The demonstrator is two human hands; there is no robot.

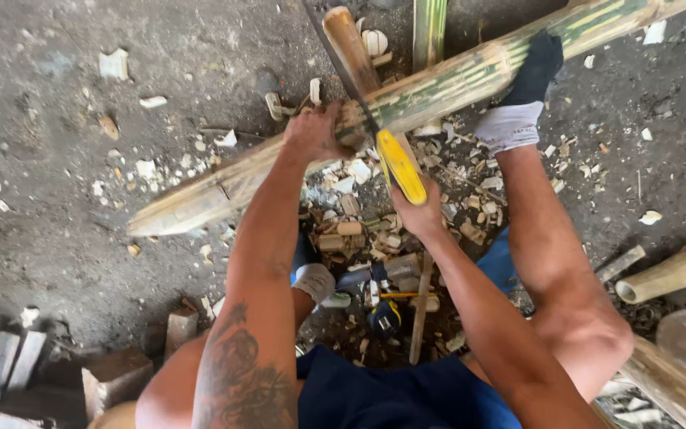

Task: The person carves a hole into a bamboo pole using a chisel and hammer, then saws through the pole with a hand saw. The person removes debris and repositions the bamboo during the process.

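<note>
Looking down from the head camera, I see my left hand [314, 131] pressed onto a long green-and-tan bamboo pole [438, 83], fingers curled over its top just left of the cut. The pole lies slantwise across the ground, its high end at the upper right of the view and its pale, split end at the middle left. My right hand [420, 213] is clenched around the yellow handle [401, 165] of a hand saw, and the dark saw blade [341, 67] runs up and to the left, crossing the pole right beside my left hand. My right foot, in a grey and black sock [518, 99], is planted against the pole further up its length.

Under the pole, a shorter brown bamboo piece [351, 48] lies crosswise and touches it. Pale wood chips and offcuts [359, 206] litter the dirt floor [49, 159] between my legs and around the cut. A measuring tape with a yellow and black case [384, 315] lies on the floor near my knees, just beside a thin stick [420, 318]. Further bamboo sections [668, 274] lie at the right edge.
</note>
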